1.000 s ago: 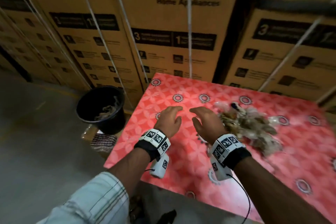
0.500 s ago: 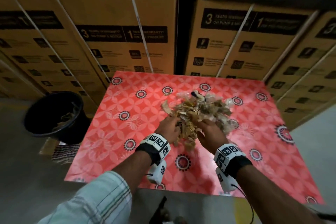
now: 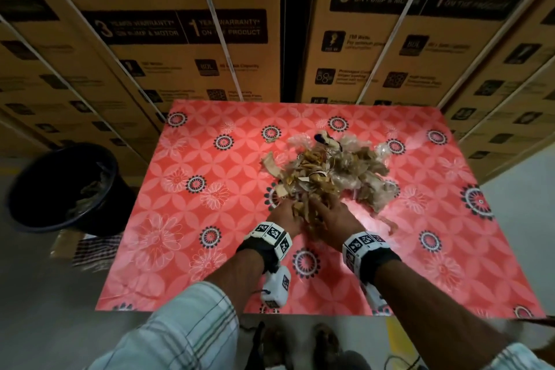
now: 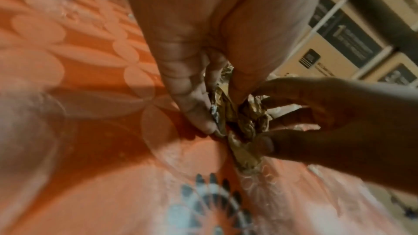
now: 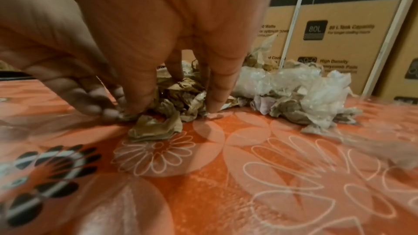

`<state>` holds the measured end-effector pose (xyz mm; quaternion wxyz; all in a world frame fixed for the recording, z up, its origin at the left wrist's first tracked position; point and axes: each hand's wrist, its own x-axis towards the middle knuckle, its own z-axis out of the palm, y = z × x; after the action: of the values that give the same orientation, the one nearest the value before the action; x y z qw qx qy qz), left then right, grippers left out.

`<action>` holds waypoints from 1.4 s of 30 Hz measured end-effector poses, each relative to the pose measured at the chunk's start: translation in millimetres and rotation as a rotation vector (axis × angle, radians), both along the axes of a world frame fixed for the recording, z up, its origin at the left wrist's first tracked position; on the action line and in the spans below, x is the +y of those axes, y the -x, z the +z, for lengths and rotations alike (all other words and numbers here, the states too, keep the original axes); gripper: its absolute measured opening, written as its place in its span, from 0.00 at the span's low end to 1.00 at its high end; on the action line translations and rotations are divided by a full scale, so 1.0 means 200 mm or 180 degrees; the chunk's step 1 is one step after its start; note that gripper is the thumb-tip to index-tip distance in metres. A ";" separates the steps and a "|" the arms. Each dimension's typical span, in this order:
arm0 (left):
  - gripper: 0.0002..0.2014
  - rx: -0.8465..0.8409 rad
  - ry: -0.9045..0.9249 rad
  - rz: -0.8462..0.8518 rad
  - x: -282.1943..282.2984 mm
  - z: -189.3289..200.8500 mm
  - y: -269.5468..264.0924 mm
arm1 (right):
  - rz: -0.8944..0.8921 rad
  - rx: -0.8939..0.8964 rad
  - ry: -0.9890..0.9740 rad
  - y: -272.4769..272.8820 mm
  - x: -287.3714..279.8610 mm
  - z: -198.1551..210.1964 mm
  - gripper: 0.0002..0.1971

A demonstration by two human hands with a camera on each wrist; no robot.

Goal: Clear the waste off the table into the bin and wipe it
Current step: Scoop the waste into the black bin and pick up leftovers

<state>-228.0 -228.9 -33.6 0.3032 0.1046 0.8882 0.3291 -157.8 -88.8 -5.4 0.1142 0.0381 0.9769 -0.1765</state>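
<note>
At the far left the round black plastic bin stands on the floor, beside the table with the red flowered cover. The left hand has its fingers curled round the near edge of the heap of crumpled brown paper and clear plastic waste — the right hand grips the same edge, just beside it. The heap spreads beyond both hands, near the table's middle.

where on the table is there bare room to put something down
The left half, between the waste pile and the edge nearest the bin, is bare. So is the near strip. Crowded mid-right, where both hands dig in.
</note>
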 end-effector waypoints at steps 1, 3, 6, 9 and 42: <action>0.13 -0.0066 -0.0258 0.0138 0.02 0.01 0.00 | -0.0012 -0.0031 0.0070 0.01 0.01 -0.02 0.34; 0.08 -0.0386 -0.0808 0.0464 0.05 0.00 0.00 | -0.0098 -0.0169 0.0134 0.04 0.02 -0.06 0.37; 0.17 -0.0913 -0.1384 0.0730 0.09 -0.01 0.03 | -0.0078 -0.0283 0.0078 0.09 0.07 -0.09 0.39; 0.18 -0.1025 -0.1493 0.0817 0.11 0.00 0.04 | -0.0036 -0.0179 0.0076 0.11 0.10 -0.11 0.36; 0.27 0.0778 -0.0962 -0.0211 0.29 0.70 0.12 | 0.0938 0.1261 0.0363 0.33 0.45 0.72 0.14</action>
<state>-252.0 -171.1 107.3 0.1847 0.2172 0.8549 0.4333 -223.2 0.3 138.1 -0.0530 -0.1465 0.9637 -0.2167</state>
